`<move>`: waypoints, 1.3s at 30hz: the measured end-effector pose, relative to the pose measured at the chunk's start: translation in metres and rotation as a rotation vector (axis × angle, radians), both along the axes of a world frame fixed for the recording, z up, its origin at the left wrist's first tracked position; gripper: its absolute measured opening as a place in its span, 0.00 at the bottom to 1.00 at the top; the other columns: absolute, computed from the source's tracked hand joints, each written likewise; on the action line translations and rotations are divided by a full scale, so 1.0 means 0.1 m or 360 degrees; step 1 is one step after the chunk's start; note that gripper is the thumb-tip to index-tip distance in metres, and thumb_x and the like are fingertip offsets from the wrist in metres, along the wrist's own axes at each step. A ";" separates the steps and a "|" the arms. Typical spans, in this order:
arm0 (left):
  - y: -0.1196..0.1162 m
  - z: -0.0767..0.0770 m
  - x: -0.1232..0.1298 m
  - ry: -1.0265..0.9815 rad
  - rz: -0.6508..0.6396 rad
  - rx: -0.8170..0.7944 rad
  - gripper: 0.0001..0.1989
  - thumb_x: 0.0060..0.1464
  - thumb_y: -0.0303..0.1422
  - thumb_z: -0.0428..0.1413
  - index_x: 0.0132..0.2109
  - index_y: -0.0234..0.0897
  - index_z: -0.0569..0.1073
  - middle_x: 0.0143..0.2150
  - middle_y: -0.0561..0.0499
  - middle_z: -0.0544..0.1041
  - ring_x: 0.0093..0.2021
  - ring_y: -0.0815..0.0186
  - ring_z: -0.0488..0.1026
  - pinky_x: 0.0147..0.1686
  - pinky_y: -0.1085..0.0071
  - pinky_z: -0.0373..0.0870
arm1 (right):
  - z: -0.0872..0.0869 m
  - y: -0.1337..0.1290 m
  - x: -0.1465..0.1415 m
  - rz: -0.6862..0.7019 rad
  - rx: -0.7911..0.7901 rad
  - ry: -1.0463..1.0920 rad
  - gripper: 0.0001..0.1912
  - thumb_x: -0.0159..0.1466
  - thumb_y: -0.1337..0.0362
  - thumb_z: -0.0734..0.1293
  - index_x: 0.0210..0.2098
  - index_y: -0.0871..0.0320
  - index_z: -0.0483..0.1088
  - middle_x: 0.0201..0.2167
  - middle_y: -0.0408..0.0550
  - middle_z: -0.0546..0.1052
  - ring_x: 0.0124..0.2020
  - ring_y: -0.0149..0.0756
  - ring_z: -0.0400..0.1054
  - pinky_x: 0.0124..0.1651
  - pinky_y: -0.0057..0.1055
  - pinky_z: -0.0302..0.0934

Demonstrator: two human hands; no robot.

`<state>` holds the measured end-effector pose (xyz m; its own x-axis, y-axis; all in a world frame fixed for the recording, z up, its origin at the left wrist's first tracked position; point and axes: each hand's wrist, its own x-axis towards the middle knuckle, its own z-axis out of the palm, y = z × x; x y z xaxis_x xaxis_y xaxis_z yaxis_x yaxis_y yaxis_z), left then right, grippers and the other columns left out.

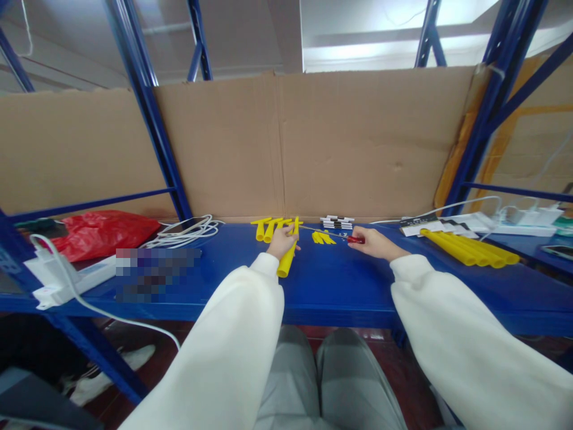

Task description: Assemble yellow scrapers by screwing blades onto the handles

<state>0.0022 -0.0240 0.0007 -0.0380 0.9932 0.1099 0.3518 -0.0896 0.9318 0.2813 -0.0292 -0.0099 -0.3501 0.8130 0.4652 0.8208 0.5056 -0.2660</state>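
My left hand (pixel 282 240) is closed around a yellow tapered tube (pixel 286 264), whose wide hollow end points toward me. In my right hand (pixel 372 243) is a screwdriver (pixel 356 240), gripped by its red handle. Its thin shaft runs left to the upper part of the tube; whether the tip touches it is too small to tell. Behind my left hand lie several yellow pieces with crossbars (pixel 267 232). Small flat yellow parts (pixel 322 237) rest between my hands, near a stack of black-and-white pieces (pixel 336 223).
Several long yellow tubes (pixel 470 252) lie on the blue shelf (pixel 340 286) at right. A red plastic bag (pixel 107 233), coiled white cable (pixel 192 232) and power strip (pixel 85 278) are at left. Cardboard (pixel 358 143) stands behind; blue posts (pixel 152 113) flank it.
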 end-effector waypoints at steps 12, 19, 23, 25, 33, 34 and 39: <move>-0.02 0.01 0.00 -0.0025 0.0000 -0.0015 0.31 0.59 0.24 0.55 0.68 0.33 0.62 0.39 0.42 0.81 0.25 0.67 0.78 0.18 0.78 0.69 | -0.05 0.05 0.02 0.0040 -0.0132 0.0118 0.12 0.60 0.53 0.66 0.35 0.56 0.70 0.30 0.48 0.79 0.30 0.38 0.70 0.34 0.32 0.62; -0.05 0.03 0.01 -0.0029 0.0010 -0.0033 0.30 0.59 0.25 0.55 0.68 0.32 0.62 0.41 0.40 0.81 0.25 0.67 0.78 0.19 0.77 0.71 | -0.02 0.02 0.00 0.0016 -0.0080 0.0065 0.11 0.60 0.54 0.66 0.30 0.55 0.66 0.26 0.46 0.75 0.27 0.35 0.66 0.31 0.30 0.58; -0.06 0.03 0.02 -0.0056 0.0008 0.0002 0.29 0.59 0.24 0.55 0.67 0.31 0.63 0.42 0.41 0.81 0.23 0.69 0.76 0.16 0.79 0.68 | 0.01 -0.02 -0.03 0.0033 -0.0141 0.0048 0.11 0.62 0.55 0.62 0.29 0.55 0.67 0.27 0.49 0.76 0.28 0.38 0.68 0.33 0.31 0.59; -0.05 0.02 0.01 -0.0045 -0.0006 -0.0002 0.29 0.59 0.24 0.54 0.67 0.31 0.63 0.40 0.41 0.81 0.23 0.69 0.76 0.16 0.79 0.67 | 0.00 -0.02 -0.04 0.0048 -0.0150 0.0073 0.12 0.62 0.55 0.61 0.29 0.55 0.67 0.27 0.48 0.76 0.28 0.38 0.68 0.33 0.31 0.59; -0.02 0.01 0.00 -0.0013 -0.0004 0.0005 0.30 0.59 0.25 0.54 0.68 0.31 0.61 0.38 0.41 0.81 0.25 0.66 0.77 0.18 0.77 0.69 | -0.02 -0.02 -0.06 0.0149 -0.0313 0.0177 0.18 0.62 0.49 0.60 0.26 0.55 0.66 0.19 0.44 0.71 0.23 0.35 0.65 0.29 0.31 0.60; -0.02 0.00 0.00 -0.0009 -0.0004 0.0008 0.30 0.59 0.25 0.54 0.68 0.31 0.62 0.38 0.41 0.81 0.25 0.66 0.77 0.18 0.77 0.69 | -0.02 -0.02 -0.07 0.0157 -0.0331 0.0200 0.17 0.62 0.49 0.60 0.27 0.55 0.66 0.20 0.44 0.71 0.23 0.35 0.65 0.29 0.32 0.60; 0.00 -0.01 -0.01 0.0006 0.0007 -0.0005 0.30 0.59 0.25 0.54 0.68 0.33 0.62 0.40 0.41 0.81 0.26 0.66 0.78 0.20 0.76 0.70 | -0.02 -0.03 -0.09 0.0175 -0.0401 0.0325 0.16 0.61 0.48 0.62 0.31 0.55 0.65 0.19 0.43 0.72 0.21 0.34 0.65 0.28 0.31 0.61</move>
<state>0.0011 -0.0236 -0.0002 -0.0417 0.9934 0.1067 0.3558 -0.0850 0.9307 0.2726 -0.0325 -0.0121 -0.3620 0.8740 0.3242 0.6820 0.4854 -0.5470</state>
